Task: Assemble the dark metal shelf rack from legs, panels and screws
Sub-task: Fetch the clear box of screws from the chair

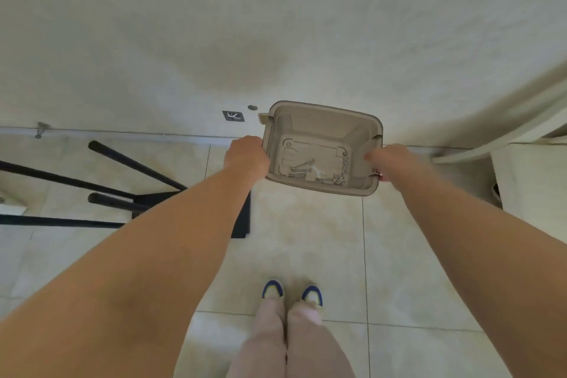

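Note:
A beige plastic bin (325,120) is held up in front of me, above the tiled floor. My left hand (245,156) grips its left rim and my right hand (388,163) grips its right side. Several silver screws (302,169) and a small white wrench (319,172) lie on the bin's bottom. To the left, the dark metal rack (196,209) lies on its side on the floor, with black legs (135,164) pointing left from a dark panel. My left forearm hides part of the panel.
A pale wall (276,24) rises straight ahead, carrying a small grey plate (233,116) near its base. A white unit (527,175) stands at the right beside a pale hose (491,138). My feet in blue-and-white shoes (291,293) stand on the beige tiles.

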